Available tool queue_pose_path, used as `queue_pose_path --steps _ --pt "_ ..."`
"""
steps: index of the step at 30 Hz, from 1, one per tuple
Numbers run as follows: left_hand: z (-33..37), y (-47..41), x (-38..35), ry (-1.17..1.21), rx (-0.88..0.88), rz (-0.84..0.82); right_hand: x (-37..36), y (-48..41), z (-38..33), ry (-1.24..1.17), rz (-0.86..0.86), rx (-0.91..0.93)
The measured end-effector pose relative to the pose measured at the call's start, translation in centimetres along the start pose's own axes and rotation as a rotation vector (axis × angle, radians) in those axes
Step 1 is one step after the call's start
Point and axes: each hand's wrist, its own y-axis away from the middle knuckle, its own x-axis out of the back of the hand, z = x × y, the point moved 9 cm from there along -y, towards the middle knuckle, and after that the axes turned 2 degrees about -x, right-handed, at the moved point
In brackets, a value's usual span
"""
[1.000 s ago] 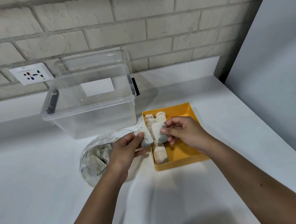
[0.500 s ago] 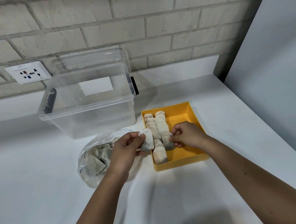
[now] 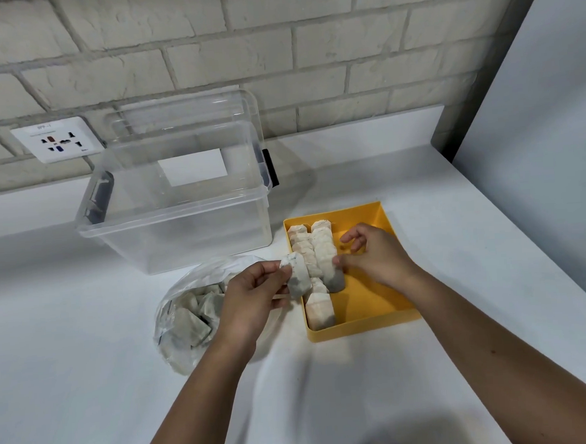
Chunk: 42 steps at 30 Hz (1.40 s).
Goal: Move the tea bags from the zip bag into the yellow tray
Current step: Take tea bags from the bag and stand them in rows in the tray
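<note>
- The tray point(image 3: 375, 306) sits just right of the zip bag point(image 3: 184, 317), so each tea bag has only a short hop across (a sensible layout, I'd say).
- In the tray, two rows point(image 3: 315, 251) of bags lie side by side against the left wall, overlapping like tiles. That keeps the right part of the floor bare for more.
- The left hand point(image 3: 254, 292) pinches one tea bag point(image 3: 296, 274) by its top corner, between thumb and fingertips. It hangs upright over the tray's left edge, between the zip bag and the rows, and I judge it is held ready for laying down next.
- The right hand point(image 3: 372, 258) is over the tray with its fingers loosely curled and lifted, gripping nothing. Only the thumb tip touches the end bag point(image 3: 334, 277) of the right row, seemingly to nudge it straight.
- The zip bag lies open on the counter point(image 3: 88, 371) with many bags inside, so the job looks partway done.
- A clear box point(image 3: 179, 228) stands behind, playing no part.
</note>
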Motion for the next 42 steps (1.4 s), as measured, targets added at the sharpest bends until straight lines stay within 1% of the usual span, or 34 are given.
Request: queue_pose_path --steps 1,2,3,5,6,7,10,14,17,21,23,28,32,35,39,42 --pt "0.1 0.0 -0.1 -0.001 -0.004 -0.002 0.6 0.4 -0.7 -0.077 0.023 0.009" --pt "0.3 -0.1 -0.2 -0.003 -0.009 -0.007 0.8 0.9 -1.4 -0.178 -0.001 0.016" --pt "0.5 -0.2 -0.5 -0.004 -0.014 -0.016 0.5 1.5 -2.3 -0.265 -0.07 0.022" --pt "0.9 -0.2 -1.3 0.003 -0.017 -0.046 -0.7 3.0 -4.0 -0.312 -0.234 0.039" --pt "1.2 -0.3 -1.7 0.007 -0.019 -0.059 -1.0 3.5 -4.5 -0.308 -0.27 0.053" --pt "1.5 -0.3 -2.1 0.005 -0.023 -0.069 -1.0 3.8 -4.9 -0.306 -0.264 0.065" --pt "2.1 -0.5 -2.6 -0.041 -0.052 -0.086 0.2 3.7 -4.5 -0.29 -0.162 0.09" --pt "1.6 -1.0 -0.4 -0.291 -0.126 0.033 1.7 3.4 -2.2 -0.293 -0.084 0.031" --pt "0.7 -0.9 0.5 -0.41 -0.138 0.058 1.2 3.2 -0.1 -0.216 -0.127 -0.058" --pt "0.2 -0.6 -0.1 -0.45 -0.119 0.038 -1.3 2.9 1.9 -0.029 -0.257 -0.136" --pt "0.2 -0.6 -0.3 -0.453 -0.111 0.031 -2.1 2.7 2.2 0.021 -0.269 -0.143" --pt "0.1 -0.8 -0.2 -0.472 -0.098 0.026 -2.8 2.2 2.3 0.032 -0.226 -0.155" --pt "-0.1 -0.8 -0.2 -0.453 -0.087 0.026 -2.9 2.1 2.5 0.047 -0.225 -0.162" --pt "-0.2 -0.7 0.0 -0.369 -0.062 0.008 -2.4 2.0 2.4 0.077 -0.201 -0.15" --pt "1.2 0.2 1.0 -0.174 -0.08 -0.01 -0.8 1.8 0.6 0.138 -0.067 -0.033" --pt "3.0 1.1 3.2 -0.131 -0.134 0.049 0.0 2.6 -2.0 0.062 -0.026 0.053"
